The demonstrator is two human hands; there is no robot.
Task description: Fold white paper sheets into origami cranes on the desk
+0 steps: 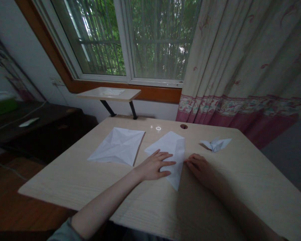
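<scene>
The bench is pale and wood-grained. On it lie a creased paper sheet at left, a partly folded sheet at centre and a folded paper figure at right. A shelf on two dark supports stands at the far left.

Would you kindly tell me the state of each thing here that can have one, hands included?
Middle paper: partly folded, lying flat
Left paper: opened out, creased
Right paper: folded into a winged shape
Left hand: spread on the middle paper
Right hand: curled at the middle paper's right edge
Curtain: hanging in folds
Window: cannot tell whether fully shut
</scene>
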